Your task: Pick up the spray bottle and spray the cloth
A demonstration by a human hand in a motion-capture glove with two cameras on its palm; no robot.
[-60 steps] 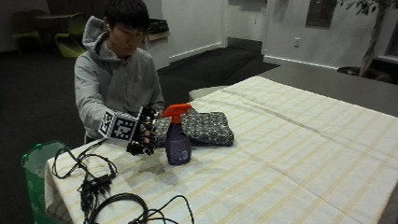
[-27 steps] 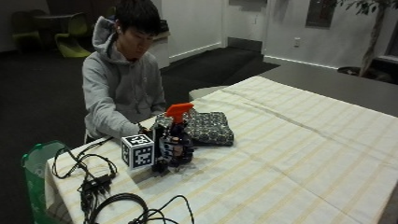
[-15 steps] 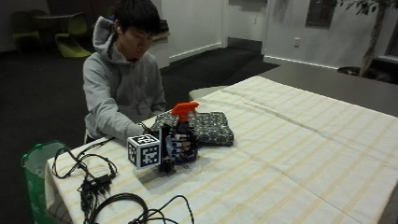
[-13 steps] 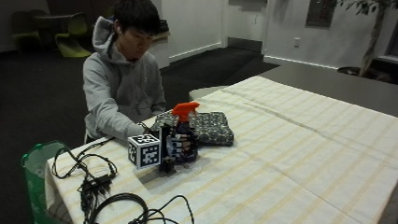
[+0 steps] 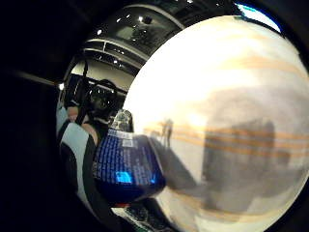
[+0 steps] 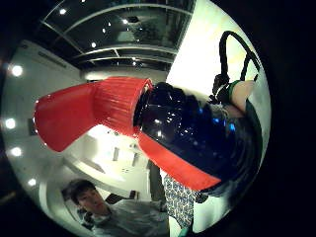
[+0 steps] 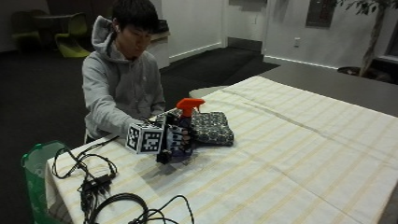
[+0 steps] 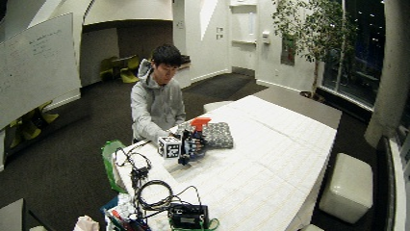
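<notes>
Near the left end of the table (image 7: 323, 154), black cables (image 7: 93, 179) sprawl in loops over the striped, pale cloth cover, and a green bag (image 7: 34, 163) hangs off that corner. Just right of them, close to the edge where the person sits, the gloved right hand (image 7: 176, 140) has its fingers curled round the spray bottle (image 7: 185, 122), holding it by the body. The bottle is dark blue, glossy plastic with a printed label and a ribbed orange-red collar and trigger head. It stands about upright, its long axis vertical, the nozzle pointing right, away from the cables. I cannot tell whether its base touches the table. Immediately behind and right of it lies the folded cloth (image 7: 211, 128), soft, dark with a small pale pattern, flat on the table.
</notes>
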